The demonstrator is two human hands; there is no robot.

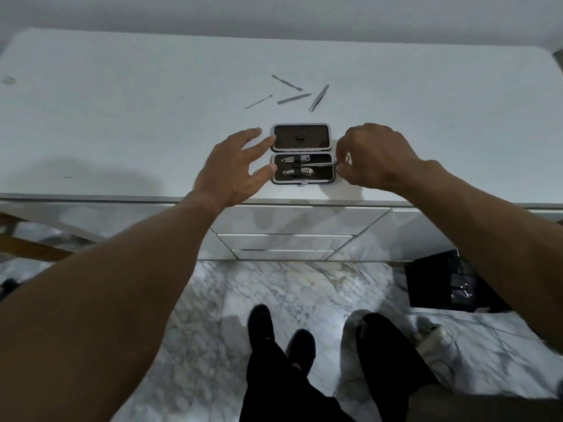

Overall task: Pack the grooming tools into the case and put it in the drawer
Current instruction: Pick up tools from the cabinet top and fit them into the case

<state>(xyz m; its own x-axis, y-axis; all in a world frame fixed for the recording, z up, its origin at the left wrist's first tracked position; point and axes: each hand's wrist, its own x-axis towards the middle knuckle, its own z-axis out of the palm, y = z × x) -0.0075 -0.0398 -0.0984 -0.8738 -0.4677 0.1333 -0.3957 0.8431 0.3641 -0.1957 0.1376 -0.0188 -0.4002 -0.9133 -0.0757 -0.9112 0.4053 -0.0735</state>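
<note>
Black case [300, 141] at desk [122, 132] edge, right hand [374, 156] pinching scissors [320, 164]

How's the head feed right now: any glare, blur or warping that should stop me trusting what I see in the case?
Head view: dim, flat light, no harsh glare on the case; soft shadow left of the left hand on the tabletop; wide-angle bending curves the table's edges; the loose tools look small and soft; the right hand hides part of the ringed tool it pinches.
</note>
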